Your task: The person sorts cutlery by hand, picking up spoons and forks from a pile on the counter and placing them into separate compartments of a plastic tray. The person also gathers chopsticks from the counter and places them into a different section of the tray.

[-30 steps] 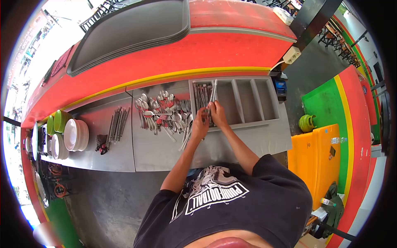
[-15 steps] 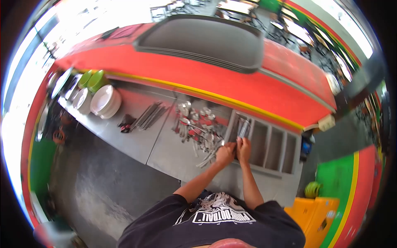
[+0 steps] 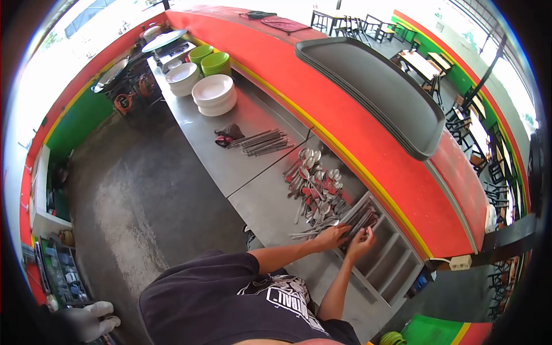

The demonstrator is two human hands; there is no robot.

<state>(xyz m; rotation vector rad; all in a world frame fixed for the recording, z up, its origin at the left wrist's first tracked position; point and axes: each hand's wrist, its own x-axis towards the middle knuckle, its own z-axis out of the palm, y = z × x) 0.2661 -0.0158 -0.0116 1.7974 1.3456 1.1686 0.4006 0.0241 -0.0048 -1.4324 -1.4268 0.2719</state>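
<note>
A grey divided cutlery tray (image 3: 378, 265) lies on the metal counter. Long thin pieces of cutlery (image 3: 363, 217) fill its leftmost compartment. At that compartment's near end, my left hand (image 3: 332, 237) has its fingers curled against the cutlery ends, closed on them. Close beside it on the right, my right hand (image 3: 360, 244) is closed, fingers bent to the thumb; whatever it grips is hidden. Left of the tray spreads a loose pile of spoons and other cutlery (image 3: 315, 185), some with red parts. Several of its pieces reach close to my left hand.
Farther left lie a bundle of dark sticks (image 3: 265, 142) and a dark cloth bundle (image 3: 229, 133). Stacked white plates (image 3: 214, 95) and green bowls (image 3: 215, 63) stand beyond them. A raised red ledge (image 3: 345, 109) borders the counter, carrying stacked dark trays (image 3: 374, 86).
The view has swung left, so the counter now runs more steeply down to the right. Both hands stay at the leftmost compartment, slightly farther apart, with the cutlery there more visible.
</note>
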